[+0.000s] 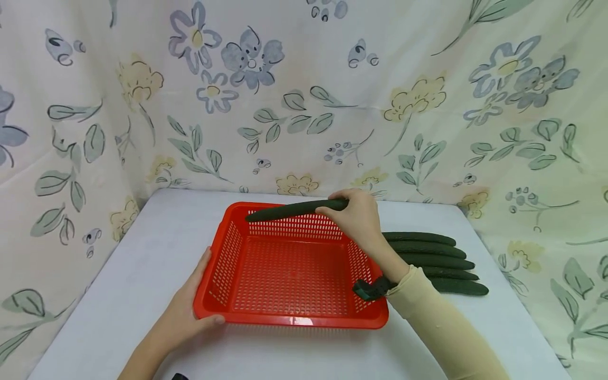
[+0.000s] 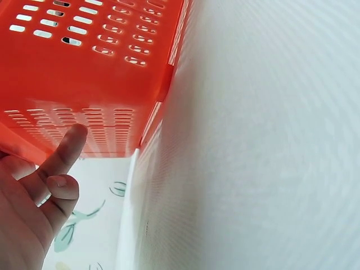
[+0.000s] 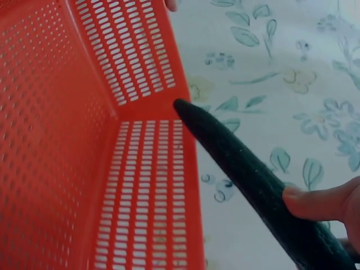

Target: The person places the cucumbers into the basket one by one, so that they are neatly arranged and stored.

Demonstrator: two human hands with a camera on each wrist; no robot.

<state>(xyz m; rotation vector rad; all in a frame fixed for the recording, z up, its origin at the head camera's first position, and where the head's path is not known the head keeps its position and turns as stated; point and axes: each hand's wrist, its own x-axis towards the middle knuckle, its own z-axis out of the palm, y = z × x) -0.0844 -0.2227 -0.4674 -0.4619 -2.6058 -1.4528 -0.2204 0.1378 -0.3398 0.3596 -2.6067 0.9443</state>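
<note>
My right hand (image 1: 358, 214) pinches a long dark green cucumber (image 1: 294, 210) near its right end, thumb on the near side. The cucumber is held level over the far part of a red plastic basket (image 1: 292, 320); its tapered end (image 3: 194, 115) overlaps the basket's rim in the right wrist view. At the basket's front left corner rests my left hand (image 1: 187, 306), thumb along the front rim and fingers along the left side. A fingertip (image 2: 76, 132) of it lies against the slotted outer wall in the left wrist view. Bare slotted floor (image 1: 294, 274) shows inside the basket.
Several more cucumbers (image 1: 432, 260) lie side by side right of the basket, partly behind my right forearm. A white-covered table (image 1: 128, 253) carries everything. Floral cloth (image 1: 294, 105) hangs behind it and at both sides. A dark strap (image 1: 375, 287) circles my right wrist.
</note>
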